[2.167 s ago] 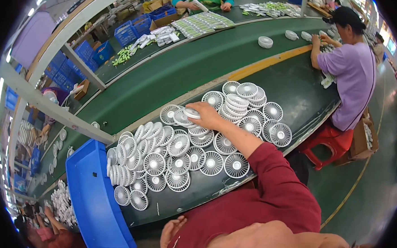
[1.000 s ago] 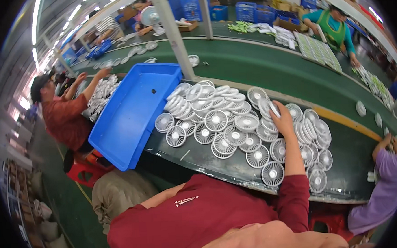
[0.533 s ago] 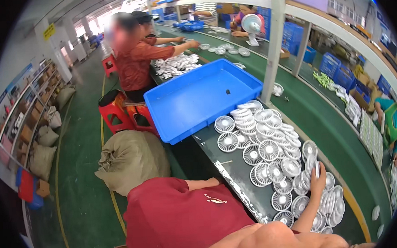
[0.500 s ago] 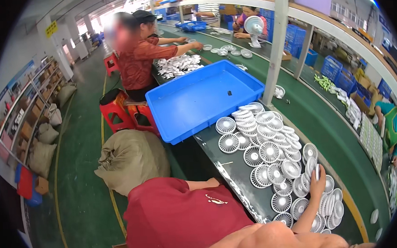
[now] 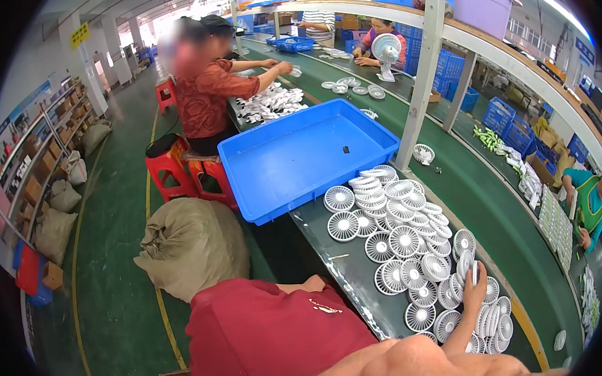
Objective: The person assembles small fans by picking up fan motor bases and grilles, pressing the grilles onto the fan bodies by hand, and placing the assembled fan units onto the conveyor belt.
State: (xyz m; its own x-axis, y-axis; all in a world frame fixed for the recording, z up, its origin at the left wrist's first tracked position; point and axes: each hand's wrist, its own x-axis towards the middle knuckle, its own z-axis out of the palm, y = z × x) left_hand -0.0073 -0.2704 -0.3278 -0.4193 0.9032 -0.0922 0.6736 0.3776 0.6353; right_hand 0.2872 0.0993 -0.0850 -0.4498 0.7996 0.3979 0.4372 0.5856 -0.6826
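Note:
My right hand (image 5: 476, 289) is among the white fan grilles at the near right of the dark work table. Its fingers are closed on a white fan grille (image 5: 474, 273), seen nearly edge-on. More round, spoked fan grilles (image 5: 404, 241) lie in overlapping heaps just ahead and to the left of it. My left hand (image 5: 314, 283) is low beside the table's left edge, past my red shirt. Only a small part of that hand shows, and its fingers are hidden.
A large blue tray (image 5: 306, 162) rests across the table beyond the grilles, with a small dark piece inside. A metal post (image 5: 426, 72) rises beside it. A green conveyor belt (image 5: 516, 272) runs along the right. A stuffed sack (image 5: 194, 248) and red stools (image 5: 171, 171) stand at left; co-workers sit beyond.
The view has shifted slightly, moving the table and grilles a little left in the picture. My right hand stays on the grille. A co-worker's hands at the far table have moved.

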